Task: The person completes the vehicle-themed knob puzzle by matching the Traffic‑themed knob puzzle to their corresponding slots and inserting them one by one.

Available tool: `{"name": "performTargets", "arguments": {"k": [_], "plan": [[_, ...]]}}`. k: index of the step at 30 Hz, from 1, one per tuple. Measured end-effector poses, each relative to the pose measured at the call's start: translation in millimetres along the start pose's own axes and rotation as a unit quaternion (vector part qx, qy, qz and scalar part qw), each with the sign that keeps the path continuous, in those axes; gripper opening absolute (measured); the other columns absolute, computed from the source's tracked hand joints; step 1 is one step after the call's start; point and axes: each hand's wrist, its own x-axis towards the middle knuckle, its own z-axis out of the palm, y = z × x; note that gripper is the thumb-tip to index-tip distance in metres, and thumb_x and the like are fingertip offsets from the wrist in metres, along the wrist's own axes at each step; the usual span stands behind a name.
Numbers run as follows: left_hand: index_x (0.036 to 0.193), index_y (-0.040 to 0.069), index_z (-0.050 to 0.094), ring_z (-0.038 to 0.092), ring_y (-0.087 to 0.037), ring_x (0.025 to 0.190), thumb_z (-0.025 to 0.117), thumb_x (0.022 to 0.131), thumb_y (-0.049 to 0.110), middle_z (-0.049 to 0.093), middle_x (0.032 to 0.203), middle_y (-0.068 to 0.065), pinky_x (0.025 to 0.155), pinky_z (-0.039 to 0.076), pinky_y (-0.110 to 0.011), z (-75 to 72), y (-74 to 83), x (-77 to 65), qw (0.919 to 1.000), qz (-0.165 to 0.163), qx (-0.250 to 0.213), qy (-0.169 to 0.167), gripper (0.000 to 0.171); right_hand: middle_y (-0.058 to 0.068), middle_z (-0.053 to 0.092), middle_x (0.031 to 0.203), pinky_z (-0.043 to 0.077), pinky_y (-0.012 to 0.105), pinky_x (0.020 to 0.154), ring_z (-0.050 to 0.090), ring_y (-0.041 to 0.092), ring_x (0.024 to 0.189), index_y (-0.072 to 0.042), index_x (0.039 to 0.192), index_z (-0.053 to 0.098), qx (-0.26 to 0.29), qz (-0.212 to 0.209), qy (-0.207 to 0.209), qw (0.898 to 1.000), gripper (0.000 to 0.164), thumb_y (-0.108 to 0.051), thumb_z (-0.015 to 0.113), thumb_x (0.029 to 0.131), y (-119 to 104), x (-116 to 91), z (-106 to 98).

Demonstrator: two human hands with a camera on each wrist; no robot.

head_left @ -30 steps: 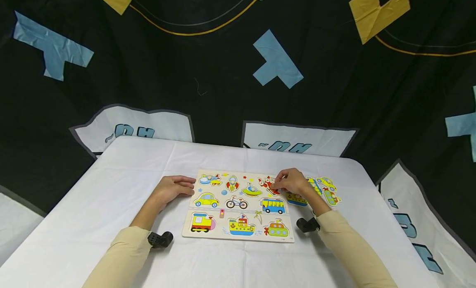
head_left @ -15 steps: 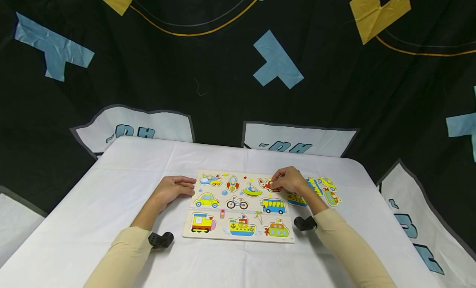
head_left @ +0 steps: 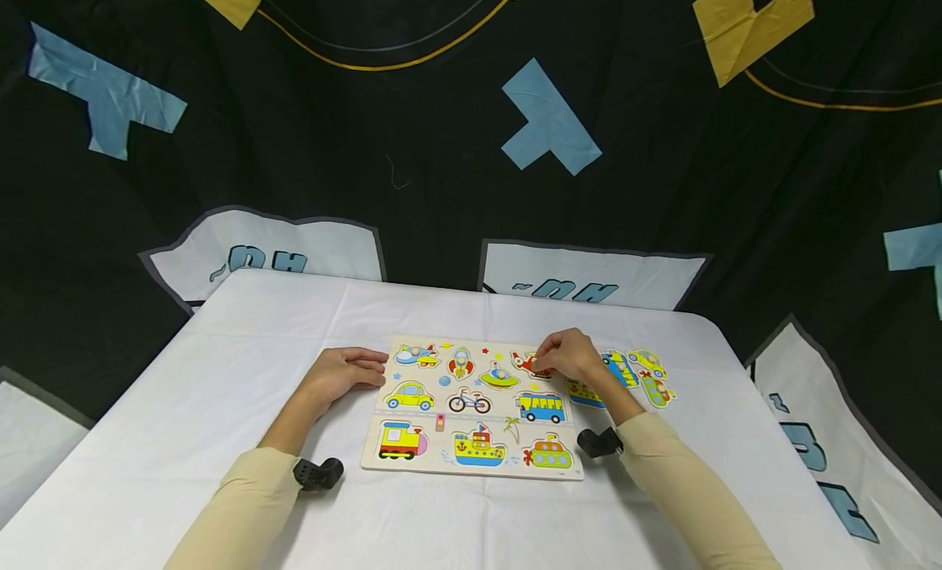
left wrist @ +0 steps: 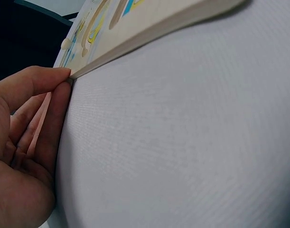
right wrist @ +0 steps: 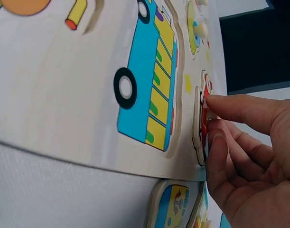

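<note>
My right hand [head_left: 570, 356] pinches a red helicopter puzzle piece [right wrist: 205, 111] between thumb and fingers, low over its outline at the upper right of the wooden puzzle board [head_left: 371, 454]. The hand hides part of this piece in the head view. On the opposite side, my left hand [head_left: 340, 378] lies on the cloth with its fingers extended, fingertips at the board's left edge; the left wrist view has them right at the edge. A yellow-green flying saucer piece [right wrist: 201, 31] with a knob sits left of the helicopter. Below the helicopter is a bus picture [head_left: 540, 407] in its recess.
Loose puzzle pieces lie right of the board: a ship [head_left: 585, 394] partly behind my right arm, a bus [head_left: 621, 367], a car [head_left: 648, 361] and a submarine [head_left: 655, 388]. A white cloth [head_left: 257, 341] covers the table, with a black curtain [head_left: 441, 186] behind it.
The helicopter piece has turned from a tilted position to lie along its outline, and my right hand has shifted slightly left with it. My left hand stays at the board's edge.
</note>
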Motion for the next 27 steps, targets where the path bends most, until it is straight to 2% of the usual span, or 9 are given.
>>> {"name": "performTargets", "arguments": {"k": [7,15,21,27], "plan": [[0.126,0.005,0.071,0.070,-0.007,0.090,0.081,0.082,0.011,0.078,0.105,-0.007,0.076,0.056,-0.021,-0.1,0.3,-0.1,1.0000,0.001,0.001,-0.001,0.046,0.003,0.070,0.079,0.041,0.026,0.061,0.056,0.017,0.071,-0.010,0.087,0.074,-0.011,0.004,0.005,1.000,0.022,-0.027,0.085,0.079,0.5,-0.4,1.7],[0.126,0.005,0.071,0.070,-0.008,0.092,0.081,0.082,0.011,0.078,0.105,-0.007,0.077,0.057,-0.022,-0.7,0.7,-0.4,1.0000,-0.001,0.002,-0.003,0.046,0.004,0.072,0.083,0.043,0.027,0.063,0.057,0.018,0.074,-0.011,0.089,0.075,0.008,0.003,0.003,1.000,0.024,-0.029,0.086,0.078,3.9,-0.3,0.8],[0.126,0.007,0.071,0.070,-0.008,0.093,0.081,0.082,0.011,0.079,0.102,-0.004,0.076,0.056,-0.020,-1.7,-2.1,1.0,1.0000,-0.007,0.004,0.000,0.045,0.006,0.074,0.092,0.048,0.029,0.069,0.062,0.021,0.081,-0.011,0.101,0.077,0.039,-0.002,0.001,0.999,0.028,-0.029,0.084,0.082,9.3,-3.9,-13.3],[0.126,0.006,0.071,0.071,-0.009,0.094,0.080,0.082,0.011,0.079,0.102,-0.004,0.077,0.057,-0.021,-0.3,-3.4,2.1,1.0000,-0.002,0.002,-0.004,0.044,0.008,0.076,0.097,0.053,0.038,0.080,0.066,0.025,0.087,-0.007,0.114,0.074,0.073,-0.005,0.016,0.997,0.035,-0.027,0.080,0.085,22.2,-11.8,-35.1]]}}
